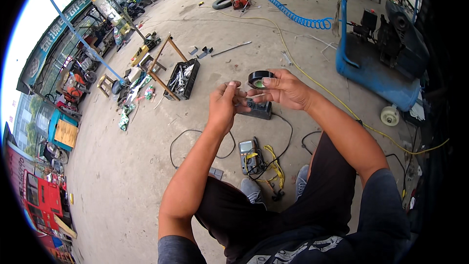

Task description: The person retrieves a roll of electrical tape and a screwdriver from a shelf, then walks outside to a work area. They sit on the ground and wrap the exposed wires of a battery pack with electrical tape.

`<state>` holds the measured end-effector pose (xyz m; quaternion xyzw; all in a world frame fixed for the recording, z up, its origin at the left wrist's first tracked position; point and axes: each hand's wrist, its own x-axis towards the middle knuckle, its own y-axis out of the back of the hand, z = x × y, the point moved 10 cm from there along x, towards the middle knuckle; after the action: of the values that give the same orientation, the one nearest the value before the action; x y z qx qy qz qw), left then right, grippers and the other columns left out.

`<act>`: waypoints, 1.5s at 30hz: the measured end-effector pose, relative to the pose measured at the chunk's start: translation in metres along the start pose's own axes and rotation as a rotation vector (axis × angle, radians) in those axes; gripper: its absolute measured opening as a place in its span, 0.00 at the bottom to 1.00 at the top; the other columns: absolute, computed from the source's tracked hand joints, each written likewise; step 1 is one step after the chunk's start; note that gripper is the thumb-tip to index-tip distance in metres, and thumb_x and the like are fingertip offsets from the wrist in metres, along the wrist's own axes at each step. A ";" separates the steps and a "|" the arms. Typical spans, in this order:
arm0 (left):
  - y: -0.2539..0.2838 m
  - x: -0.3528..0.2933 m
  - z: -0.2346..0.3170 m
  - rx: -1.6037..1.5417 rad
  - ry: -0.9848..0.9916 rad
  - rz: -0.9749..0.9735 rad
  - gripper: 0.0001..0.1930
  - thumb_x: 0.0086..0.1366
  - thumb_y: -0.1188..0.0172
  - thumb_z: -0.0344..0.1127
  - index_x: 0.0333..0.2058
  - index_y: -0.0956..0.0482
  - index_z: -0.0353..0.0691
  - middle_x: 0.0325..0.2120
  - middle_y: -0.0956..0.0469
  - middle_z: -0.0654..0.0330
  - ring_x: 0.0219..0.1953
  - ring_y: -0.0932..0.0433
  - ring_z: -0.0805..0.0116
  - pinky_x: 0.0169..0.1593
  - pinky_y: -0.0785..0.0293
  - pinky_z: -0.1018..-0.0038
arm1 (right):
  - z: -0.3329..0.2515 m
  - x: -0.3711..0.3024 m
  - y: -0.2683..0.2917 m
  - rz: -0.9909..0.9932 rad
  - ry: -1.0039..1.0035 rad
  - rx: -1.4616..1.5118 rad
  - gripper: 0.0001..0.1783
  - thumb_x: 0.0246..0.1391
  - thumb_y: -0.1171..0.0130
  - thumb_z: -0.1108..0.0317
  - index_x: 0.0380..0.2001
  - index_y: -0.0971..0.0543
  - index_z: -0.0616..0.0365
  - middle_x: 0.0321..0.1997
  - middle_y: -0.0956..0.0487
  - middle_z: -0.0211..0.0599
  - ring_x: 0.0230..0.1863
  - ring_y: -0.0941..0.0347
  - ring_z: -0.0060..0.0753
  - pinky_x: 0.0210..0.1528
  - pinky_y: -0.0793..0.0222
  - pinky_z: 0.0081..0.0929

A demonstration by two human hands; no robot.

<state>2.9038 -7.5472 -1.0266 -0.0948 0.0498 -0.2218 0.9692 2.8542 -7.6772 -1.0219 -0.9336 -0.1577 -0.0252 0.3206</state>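
Note:
A roll of black electrical tape (pixel 257 77) is pinched between the thumb and fingers of my right hand (pixel 289 91), raised in front of me. Close by on its left, my left hand (pixel 225 101) has its thumb against the index finger, with the other fingers partly curled toward the roll. Whatever may be in that pinch is too small to make out. Beneath both hands a black box-shaped device (pixel 261 111) with a cable rests on the ground, partly covered by my fingers. A multimeter (pixel 248 155) lies between my feet, beside yellow and black leads (pixel 274 166).
An open black crate of metal tools (pixel 183 79) stands ahead on the left. On the right is a blue air compressor (pixel 376 80) with a coiled blue hose (pixel 298 18). A yellow hose (pixel 322 85) crosses the concrete. A tire (pixel 223 2) lies farther off.

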 end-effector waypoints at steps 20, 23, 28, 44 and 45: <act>-0.015 -0.005 -0.012 0.021 0.081 -0.200 0.12 0.66 0.41 0.36 0.28 0.27 0.34 0.21 0.26 0.57 0.18 0.29 0.70 0.25 0.25 0.72 | -0.003 0.001 0.018 0.156 0.067 -0.622 0.21 0.57 0.36 0.60 0.46 0.24 0.65 0.40 0.21 0.34 0.42 0.25 0.23 0.45 0.26 0.24; -0.017 -0.007 -0.010 0.019 0.078 -0.184 0.10 0.64 0.41 0.33 0.26 0.27 0.33 0.20 0.25 0.56 0.17 0.29 0.70 0.23 0.25 0.72 | -0.006 0.000 0.016 0.135 0.090 -0.650 0.20 0.56 0.35 0.60 0.43 0.22 0.65 0.37 0.20 0.33 0.40 0.25 0.22 0.44 0.28 0.23; -0.005 -0.002 -0.011 0.083 0.076 -0.147 0.08 0.60 0.43 0.30 0.24 0.27 0.32 0.18 0.25 0.56 0.14 0.28 0.69 0.20 0.26 0.72 | -0.014 -0.001 0.023 0.218 0.111 -0.550 0.17 0.57 0.36 0.61 0.43 0.21 0.63 0.37 0.19 0.32 0.39 0.25 0.22 0.44 0.27 0.23; -0.022 -0.007 -0.005 0.368 -0.015 -0.308 0.07 0.58 0.42 0.24 0.22 0.28 0.34 0.17 0.25 0.58 0.16 0.27 0.72 0.20 0.26 0.74 | -0.002 -0.003 0.046 0.376 0.026 -0.104 0.15 0.61 0.41 0.56 0.38 0.20 0.57 0.34 0.22 0.28 0.40 0.25 0.24 0.46 0.26 0.33; -0.023 -0.007 -0.005 0.381 -0.019 -0.317 0.07 0.58 0.42 0.24 0.22 0.28 0.34 0.17 0.25 0.58 0.16 0.27 0.72 0.21 0.26 0.75 | -0.002 -0.003 0.047 0.373 0.026 -0.090 0.14 0.61 0.41 0.56 0.38 0.20 0.56 0.34 0.22 0.27 0.40 0.25 0.24 0.46 0.26 0.33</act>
<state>2.8870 -7.5651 -1.0262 0.0810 -0.0177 -0.3757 0.9230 2.8663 -7.7140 -1.0484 -0.9597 0.0235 0.0155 0.2797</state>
